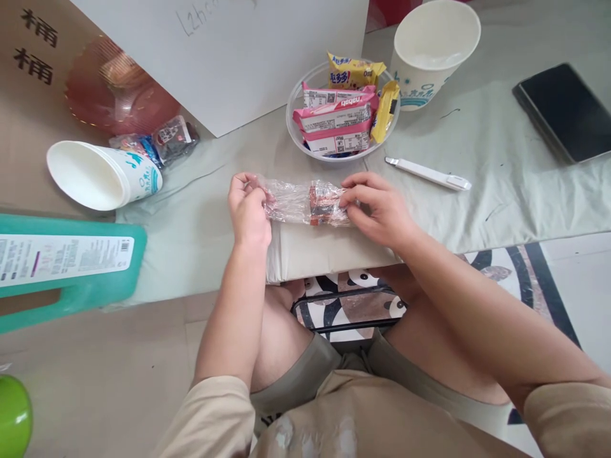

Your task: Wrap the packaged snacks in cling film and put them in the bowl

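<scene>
A crinkled clear plastic wrapper (pixel 289 200) stretches between my two hands above the near edge of the cloth-covered table. My left hand (pixel 249 207) pinches its left end, fingers curled in. At the other end, my right hand (pixel 375 207) has its thumb and fingers closed on the wrapper, beside a small reddish-brown printed part (pixel 319 202). What lies inside that part I cannot make out. Just beyond the hands sits a clear round plastic bowl (pixel 296 137) holding pink snack packets (pixel 337 114) and yellow snack packets (pixel 356 71).
A white utility knife (pixel 427 173) lies right of the bowl. One paper cup (pixel 415 89) stands behind it; another paper cup (pixel 102 175) lies tipped at left by wrapped snacks (pixel 174 138). A phone (pixel 566 111), a white board (pixel 238 63) and a green container (pixel 128 267) are around.
</scene>
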The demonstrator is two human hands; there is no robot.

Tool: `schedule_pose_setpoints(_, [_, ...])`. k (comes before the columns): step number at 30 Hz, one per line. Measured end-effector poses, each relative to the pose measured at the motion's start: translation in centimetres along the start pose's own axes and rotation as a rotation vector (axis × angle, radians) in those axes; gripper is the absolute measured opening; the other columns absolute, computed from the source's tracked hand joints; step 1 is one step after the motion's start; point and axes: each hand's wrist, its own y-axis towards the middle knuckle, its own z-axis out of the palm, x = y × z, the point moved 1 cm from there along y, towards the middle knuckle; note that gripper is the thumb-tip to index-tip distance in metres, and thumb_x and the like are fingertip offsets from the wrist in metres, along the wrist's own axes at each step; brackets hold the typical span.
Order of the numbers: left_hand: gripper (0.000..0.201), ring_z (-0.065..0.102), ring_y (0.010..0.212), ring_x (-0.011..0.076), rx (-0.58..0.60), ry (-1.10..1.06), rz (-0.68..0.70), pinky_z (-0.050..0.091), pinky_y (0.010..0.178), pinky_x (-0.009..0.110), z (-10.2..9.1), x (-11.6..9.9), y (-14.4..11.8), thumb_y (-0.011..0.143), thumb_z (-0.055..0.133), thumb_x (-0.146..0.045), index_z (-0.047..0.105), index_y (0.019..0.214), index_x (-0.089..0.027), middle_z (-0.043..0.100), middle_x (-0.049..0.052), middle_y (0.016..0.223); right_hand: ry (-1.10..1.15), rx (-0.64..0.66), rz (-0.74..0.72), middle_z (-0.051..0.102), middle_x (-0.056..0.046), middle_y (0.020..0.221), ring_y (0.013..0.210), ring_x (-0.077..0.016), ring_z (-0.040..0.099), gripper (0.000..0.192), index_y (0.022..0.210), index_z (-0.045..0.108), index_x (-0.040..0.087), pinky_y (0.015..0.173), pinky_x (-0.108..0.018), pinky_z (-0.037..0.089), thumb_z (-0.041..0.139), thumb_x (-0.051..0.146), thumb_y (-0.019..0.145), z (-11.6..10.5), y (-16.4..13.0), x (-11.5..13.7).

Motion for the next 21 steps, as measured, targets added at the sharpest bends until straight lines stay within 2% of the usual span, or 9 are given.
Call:
schedule_pose_setpoints(4, [0.022,0.054,0.059,0.0118,0.179,0.119,0.005,0.039,0.051,0.023,0.2,-0.2,-0.5,0.083,0.07,-0.041,0.059,0.087,-0.022,0.057,-0.001,0.069,0.036,-0.052,-0.019,0.072,-0.01,0.115,0.111,-0.0275,0.068,0.013,0.082,0.065,0.024,0.101,-0.047,0.051,0.054,0.016,0.084,-0.1,0.2,0.2])
schedule_pose_setpoints(7, [0.016,0.055,0.062,0.0113,0.238,0.212,0.015,0.041,0.052,0.022,0.5,-0.7,-0.9,0.077,0.072,-0.033,0.064,0.082,-0.021,0.06,0.0,0.071,0.132,-0.14,0.053,0.073,-0.008,0.116,0.114,-0.0271,0.068,0.011,0.082,0.06,0.025,0.104,-0.048,0.049,0.052,0.017,0.082,-0.4,0.5,0.4])
schedule_pose_setpoints(10, [0.008,0.05,0.055,0.0086,0.164,0.27,0.001,0.036,0.046,0.02,0.6,-1.3,-1.1,0.067,0.066,-0.014,0.061,0.07,-0.02,0.058,-0.002,0.067,0.316,-0.235,0.193,0.074,-0.005,0.104,0.105,-0.024,0.069,0.01,0.081,0.055,0.025,0.101,-0.046,0.051,0.048,0.018,0.081,-0.9,0.7,0.1])
schedule_pose_setpoints(14, [0.016,0.043,0.044,0.0083,0.03,0.329,-0.094,0.026,0.039,0.021,0.2,-1.9,-0.7,0.068,0.052,-0.005,0.055,0.061,-0.019,0.051,-0.004,0.055,0.447,-0.296,0.337,0.07,-0.003,0.085,0.096,-0.0232,0.068,0.006,0.073,0.051,0.025,0.098,-0.045,0.051,0.049,0.02,0.077,-2.3,0.6,-1.3])
schedule_pose_setpoints(17, [0.021,0.043,0.045,0.0085,-0.042,0.462,-0.056,0.027,0.041,0.021,-0.6,-1.9,-0.2,0.068,0.05,-0.002,0.053,0.056,-0.019,0.05,-0.003,0.051,0.379,-0.287,0.352,0.069,-0.003,0.083,0.097,-0.0239,0.068,0.006,0.069,0.052,0.024,0.101,-0.046,0.049,0.051,0.02,0.073,-3.8,0.4,-2.5])
schedule_pose_setpoints(21, [0.018,0.047,0.054,0.0109,-0.068,0.636,0.066,0.036,0.051,0.023,-1.9,-1.2,0.6,0.069,0.055,-0.004,0.055,0.06,-0.019,0.05,-0.002,0.057,0.12,-0.267,0.328,0.071,-0.005,0.088,0.099,-0.0263,0.069,0.009,0.067,0.055,0.024,0.097,-0.047,0.052,0.052,0.017,0.072,-5.4,0.2,-3.2])
